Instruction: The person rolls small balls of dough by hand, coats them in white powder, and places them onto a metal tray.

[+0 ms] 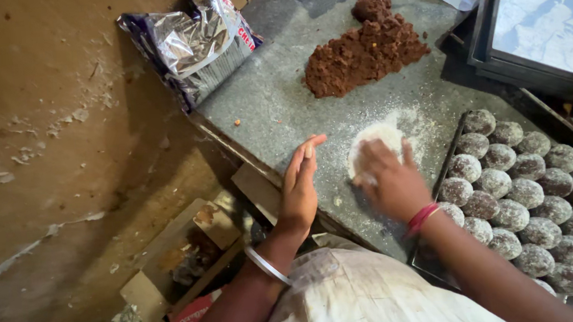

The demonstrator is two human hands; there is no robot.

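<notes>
Right hand (392,183) presses flat, fingers spread, on the pale dough disc (375,143) just left of the tray (452,141) of dusted balls (524,192), left hand (301,180) open and empty beside it, and a hard shove could tear that disc

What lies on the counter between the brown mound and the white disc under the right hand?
In the head view, only bare grey counter dusted with white flour lies between the brown mound and the white disc under the right hand.
</notes>
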